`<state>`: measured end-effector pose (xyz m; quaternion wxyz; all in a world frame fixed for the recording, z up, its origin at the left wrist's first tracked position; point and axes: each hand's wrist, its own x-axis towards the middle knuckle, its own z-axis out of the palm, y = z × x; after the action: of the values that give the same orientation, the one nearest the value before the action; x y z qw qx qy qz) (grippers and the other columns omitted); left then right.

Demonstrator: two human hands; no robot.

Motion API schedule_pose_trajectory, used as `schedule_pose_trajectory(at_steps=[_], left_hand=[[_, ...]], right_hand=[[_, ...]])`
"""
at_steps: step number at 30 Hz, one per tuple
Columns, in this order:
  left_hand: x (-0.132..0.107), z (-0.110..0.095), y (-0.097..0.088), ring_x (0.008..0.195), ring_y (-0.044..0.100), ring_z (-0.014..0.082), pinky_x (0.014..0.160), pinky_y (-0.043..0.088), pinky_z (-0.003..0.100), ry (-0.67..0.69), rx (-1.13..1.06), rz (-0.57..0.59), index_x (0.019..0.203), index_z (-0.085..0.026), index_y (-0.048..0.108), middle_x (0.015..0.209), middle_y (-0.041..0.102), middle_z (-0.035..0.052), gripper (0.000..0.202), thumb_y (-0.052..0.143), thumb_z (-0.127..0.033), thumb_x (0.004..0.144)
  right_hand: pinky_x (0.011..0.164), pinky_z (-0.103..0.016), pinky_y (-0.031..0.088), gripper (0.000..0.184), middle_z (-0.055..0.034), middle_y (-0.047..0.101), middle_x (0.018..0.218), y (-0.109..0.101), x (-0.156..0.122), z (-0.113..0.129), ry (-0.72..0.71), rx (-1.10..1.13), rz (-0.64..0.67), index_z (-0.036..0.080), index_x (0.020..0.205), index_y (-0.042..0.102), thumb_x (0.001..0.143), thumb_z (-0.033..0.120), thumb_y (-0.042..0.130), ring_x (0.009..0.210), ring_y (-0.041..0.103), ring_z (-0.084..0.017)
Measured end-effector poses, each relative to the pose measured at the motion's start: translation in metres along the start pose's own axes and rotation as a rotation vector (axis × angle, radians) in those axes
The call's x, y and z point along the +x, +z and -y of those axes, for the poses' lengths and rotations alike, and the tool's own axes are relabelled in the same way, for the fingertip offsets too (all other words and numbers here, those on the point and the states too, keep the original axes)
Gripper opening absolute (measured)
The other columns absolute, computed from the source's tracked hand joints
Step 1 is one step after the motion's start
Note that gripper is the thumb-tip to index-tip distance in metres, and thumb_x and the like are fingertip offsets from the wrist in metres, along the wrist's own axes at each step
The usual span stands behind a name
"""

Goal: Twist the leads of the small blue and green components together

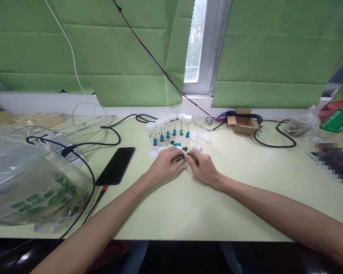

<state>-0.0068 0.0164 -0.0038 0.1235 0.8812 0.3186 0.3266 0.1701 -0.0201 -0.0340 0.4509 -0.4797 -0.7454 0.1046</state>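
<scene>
**Small green part held between both hands at table centre**

A small green part [181, 156] is pinched between the fingertips of the left hand [166, 163] and the right hand [201, 164]; both grips are closed on it. The part is held low over the pale green table [188, 209], near its middle. Both hands appear to rest on the table surface with forearms laid flat, though contact cannot be confirmed.

At 12 o'clock from the hands, a row of clear vials with white caps [168, 129] is seen standing upright, each containing a blue or teal piece. Between that row and the hands, a few loose small parts [177, 144] are noted, along with loose white caps [153, 154] just beside the left hand at 11 o'clock.

At 9 o'clock a black phone [116, 166] lies face up, well apart from the hands. Further toward 9 o'clock a clear plastic bag [31, 179] with green print is recorded, crossed by black cables [82, 167]. At 1 o'clock an open cardboard box [242, 121] is seen near the wall.
</scene>
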Motion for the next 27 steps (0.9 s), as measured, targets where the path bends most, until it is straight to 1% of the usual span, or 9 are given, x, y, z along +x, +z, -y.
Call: schedule_pose_trajectory(at_steps=[3,9,15,18,20,22,25,27], left_hand=[[0.000,0.004,0.000,0.059,0.047,0.0114,0.058,0.035,0.025,0.012,0.000,0.012,0.085,-0.017,0.068,0.068,0.058,0.0002,0.021,0.058,-0.036,0.090],[-0.001,0.010,0.004,0.057,0.045,0.0113,0.056,0.034,0.025,0.075,0.032,0.016,0.084,-0.016,0.068,0.066,0.058,0.0000,0.025,0.056,-0.037,0.092],[-0.002,0.012,0.008,0.057,0.047,0.0109,0.056,0.036,0.024,0.112,0.035,0.016,0.084,-0.016,0.067,0.068,0.059,0.0005,0.026,0.055,-0.038,0.093],[-0.002,0.011,0.008,0.056,0.046,0.0107,0.055,0.035,0.024,0.122,0.049,-0.005,0.083,-0.016,0.066,0.066,0.058,-0.0002,0.026,0.054,-0.037,0.093],[-0.001,0.012,0.008,0.055,0.044,0.0104,0.054,0.034,0.024,0.127,0.064,-0.034,0.082,-0.016,0.065,0.063,0.055,-0.0012,0.027,0.055,-0.038,0.093],[0.000,0.014,0.007,0.054,0.043,0.0102,0.053,0.034,0.024,0.134,0.071,-0.067,0.082,-0.017,0.065,0.062,0.053,-0.0022,0.027,0.055,-0.039,0.093],[0.001,0.017,0.007,0.054,0.044,0.0101,0.053,0.035,0.023,0.149,0.067,-0.097,0.082,-0.017,0.064,0.062,0.053,-0.0025,0.026,0.055,-0.039,0.093],[0.001,0.018,0.007,0.053,0.043,0.0101,0.053,0.035,0.023,0.158,0.068,-0.098,0.081,-0.017,0.063,0.062,0.053,-0.0025,0.026,0.055,-0.039,0.093]], right_hand=[[0.052,-0.024,0.032,0.026,0.0051,0.045,0.055,0.001,0.001,-0.002,0.009,0.023,-0.019,0.021,0.075,0.046,0.097,0.036,0.043,0.047,0.038,-0.011],[0.050,-0.025,0.026,0.038,0.0060,0.035,0.051,0.004,0.002,-0.006,0.000,-0.002,-0.029,0.022,0.063,0.035,0.098,0.036,0.041,0.046,0.031,-0.010],[0.052,-0.026,0.026,0.045,0.0044,0.038,0.051,0.004,0.003,-0.007,-0.023,0.035,-0.017,0.020,0.059,0.038,0.101,0.038,0.036,0.047,0.034,-0.009],[0.052,-0.026,0.026,0.047,0.0046,0.038,0.051,0.003,0.003,-0.007,-0.013,0.044,-0.033,0.020,0.058,0.038,0.101,0.040,0.036,0.047,0.034,-0.009],[0.052,-0.025,0.027,0.044,0.0058,0.036,0.051,0.003,0.003,-0.006,0.027,0.044,-0.072,0.020,0.062,0.039,0.100,0.041,0.037,0.047,0.033,-0.009],[0.050,-0.024,0.027,0.035,0.0079,0.034,0.050,0.002,0.002,-0.005,0.066,0.062,-0.095,0.020,0.071,0.044,0.099,0.040,0.041,0.045,0.032,-0.009],[0.049,-0.023,0.027,0.019,0.0105,0.033,0.049,0.002,0.000,-0.003,0.052,0.098,-0.062,0.020,0.090,0.049,0.098,0.037,0.044,0.043,0.031,-0.009],[0.048,-0.023,0.027,0.016,0.0107,0.034,0.050,0.003,0.000,-0.003,0.023,0.114,-0.038,0.020,0.092,0.048,0.098,0.035,0.044,0.043,0.032,-0.009]])
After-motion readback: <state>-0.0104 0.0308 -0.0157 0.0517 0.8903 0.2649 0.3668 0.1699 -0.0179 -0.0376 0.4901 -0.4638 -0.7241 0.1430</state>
